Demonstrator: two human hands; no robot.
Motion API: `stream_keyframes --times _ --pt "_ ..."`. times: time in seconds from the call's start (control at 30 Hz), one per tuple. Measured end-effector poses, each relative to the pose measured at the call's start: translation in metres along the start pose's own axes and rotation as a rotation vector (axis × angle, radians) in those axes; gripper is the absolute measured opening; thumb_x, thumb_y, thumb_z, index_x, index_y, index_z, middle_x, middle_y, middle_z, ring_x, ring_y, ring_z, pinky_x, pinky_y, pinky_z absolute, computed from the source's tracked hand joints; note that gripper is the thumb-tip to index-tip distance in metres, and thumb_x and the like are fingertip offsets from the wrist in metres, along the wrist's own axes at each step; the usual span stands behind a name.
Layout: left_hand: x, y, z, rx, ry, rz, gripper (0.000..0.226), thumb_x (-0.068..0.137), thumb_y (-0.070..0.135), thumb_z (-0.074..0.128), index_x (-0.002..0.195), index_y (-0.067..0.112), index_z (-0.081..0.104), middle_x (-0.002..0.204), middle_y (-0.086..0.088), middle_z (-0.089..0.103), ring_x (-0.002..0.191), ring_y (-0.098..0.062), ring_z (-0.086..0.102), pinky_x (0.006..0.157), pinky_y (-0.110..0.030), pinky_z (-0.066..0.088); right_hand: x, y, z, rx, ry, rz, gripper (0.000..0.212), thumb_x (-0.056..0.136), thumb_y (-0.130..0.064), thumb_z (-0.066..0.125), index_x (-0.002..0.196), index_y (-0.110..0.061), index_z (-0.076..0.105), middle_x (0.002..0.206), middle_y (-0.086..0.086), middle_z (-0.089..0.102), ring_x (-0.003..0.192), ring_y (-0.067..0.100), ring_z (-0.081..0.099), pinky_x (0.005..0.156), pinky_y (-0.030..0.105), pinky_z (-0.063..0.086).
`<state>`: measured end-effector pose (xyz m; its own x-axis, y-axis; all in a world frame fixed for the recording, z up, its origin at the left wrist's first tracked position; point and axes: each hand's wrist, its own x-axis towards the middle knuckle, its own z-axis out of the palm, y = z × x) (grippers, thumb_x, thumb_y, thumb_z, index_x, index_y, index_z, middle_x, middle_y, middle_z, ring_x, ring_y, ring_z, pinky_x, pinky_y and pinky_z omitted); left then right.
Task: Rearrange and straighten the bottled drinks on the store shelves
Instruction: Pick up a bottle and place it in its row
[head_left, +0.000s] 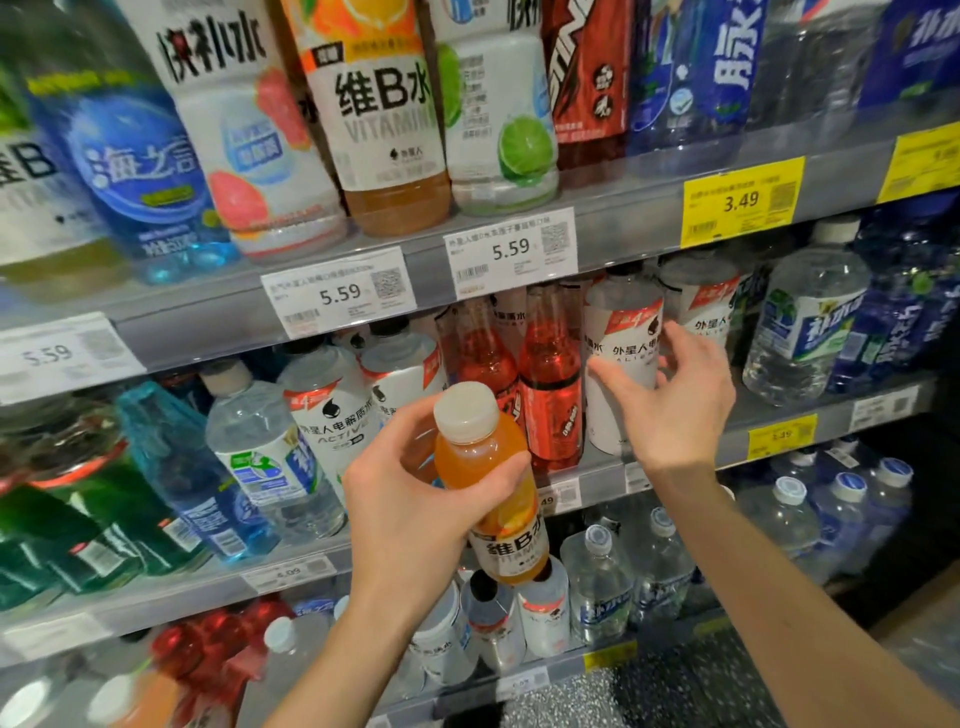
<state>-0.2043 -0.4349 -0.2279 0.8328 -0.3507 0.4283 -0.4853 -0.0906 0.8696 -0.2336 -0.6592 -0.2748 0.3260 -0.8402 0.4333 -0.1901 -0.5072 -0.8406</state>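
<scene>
The left hand (410, 499) holds a vitamin drink bottle (488, 483) before the middle shelf (779, 410); right of it, the right hand (670, 400) touches a white-labelled bottle (621, 358) on that shelf.

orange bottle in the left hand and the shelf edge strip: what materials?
Orange bottle: likely clear glossy plastic, since the orange liquid shows through; matte off-white cap, probably plastic; a white label, material unclear. The left hand grips it. Shelf edge strip: looks like grey plastic or painted metal, smooth and satin; paper-like price tags sit on it.
</scene>
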Motion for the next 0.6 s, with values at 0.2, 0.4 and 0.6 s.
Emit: stream_keyframes --times 0.2,0.4,0.6 --pt "0.001 0.006 -0.011 -0.027 0.021 -0.036 0.054 0.055 0.027 0.092 0.104 0.031 0.071 0.096 0.018 0.075 0.092 -0.002 0.071 0.08 -0.022 0.058 -0.005 0.002 0.001 -0.04 -0.007 -0.007 0.075 0.076 -0.047 0.081 0.136 -0.011 0.053 0.123 0.007 0.057 0.117 0.026 0.052 0.107 0.039 0.037" --pt "-0.002 0.02 -0.025 -0.013 0.021 -0.015 0.055 0.056 0.021 0.094 0.104 0.032 0.071 0.095 0.017 0.075 0.091 -0.003 0.071 0.08 -0.023 0.058 -0.049 -0.04 -0.026 0.216 -0.101 -0.252 0.025 0.083 -0.026 0.075 0.104 -0.018 0.064 0.098 -0.005 0.06 0.094 0.02 0.059 0.083 0.029 0.048" --pt "-0.008 0.044 -0.047 0.009 -0.022 0.012 0.054 0.056 0.021 0.095 0.103 0.032 0.072 0.094 0.018 0.075 0.089 -0.002 0.071 0.08 -0.027 0.059 -0.117 -0.086 -0.053 0.424 -0.845 -0.164 0.067 0.069 -0.032 0.083 0.12 -0.062 0.052 0.123 -0.027 0.062 0.117 0.001 0.06 0.094 0.019 0.05"
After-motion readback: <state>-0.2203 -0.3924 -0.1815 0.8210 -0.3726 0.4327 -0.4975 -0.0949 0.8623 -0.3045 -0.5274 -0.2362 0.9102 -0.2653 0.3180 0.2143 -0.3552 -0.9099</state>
